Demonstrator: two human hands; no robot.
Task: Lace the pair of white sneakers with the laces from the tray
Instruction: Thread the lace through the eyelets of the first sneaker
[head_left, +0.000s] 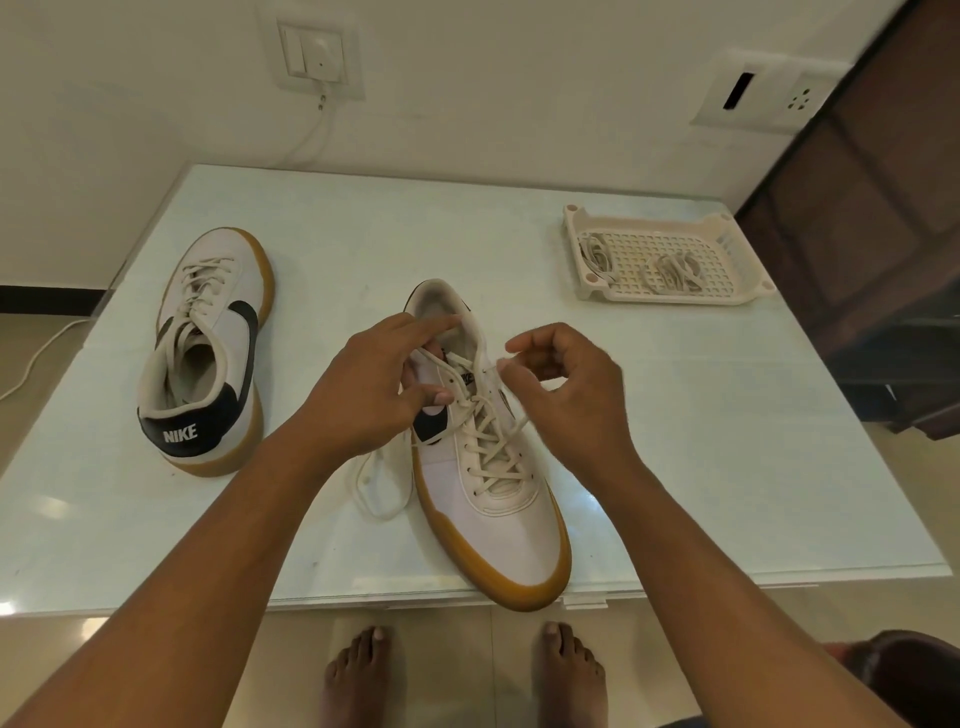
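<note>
By cream wall (467, 104): glass table (727, 441), tray (675, 297).

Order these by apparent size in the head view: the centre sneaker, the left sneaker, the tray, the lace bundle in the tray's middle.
1. Centre sneaker, though it is nearer the camera, so this is unsure.
2. Left sneaker.
3. Tray.
4. Lace bundle.

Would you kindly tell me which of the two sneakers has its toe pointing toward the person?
The sneaker at the table's near edge, its lace pinched by the right hand; its gum toe faces the person, while the left-side sneaker shows its NIKE heel.
</note>
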